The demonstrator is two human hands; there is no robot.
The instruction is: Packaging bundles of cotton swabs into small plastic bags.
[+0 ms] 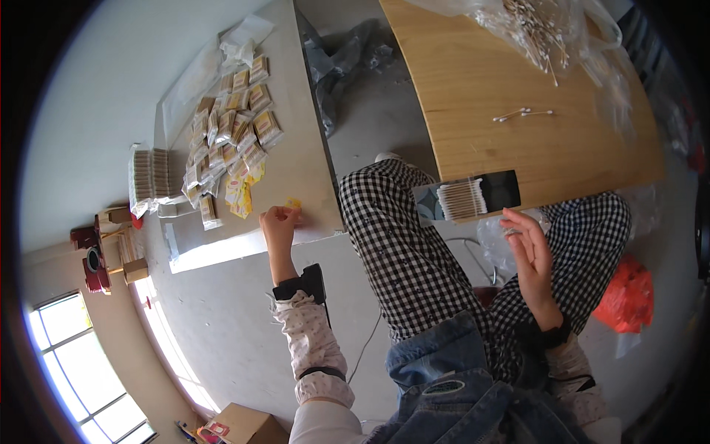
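Note:
My left hand (279, 224) is over the near right part of the grey table, its fingers pinched on a small yellow card (293, 203). Just beyond it lie loose yellow cards (238, 197), beside a heap of small clear packets of cotton swabs (235, 122). My right hand (531, 250) is open, fingers slightly apart and holding nothing. Its fingertips are close to a dark tray (503, 189) at the wooden table's near edge. A row of white cotton swabs (461, 200) lies side by side in that tray.
On the wooden table (473, 96) are a few loose swabs (523, 112) and a clear bag of swabs (529, 29). Stacked packs (149, 174) stand at the grey table's (296, 159) left. A red bag (626, 294) sits at right, a cardboard box (248, 425) at lower left.

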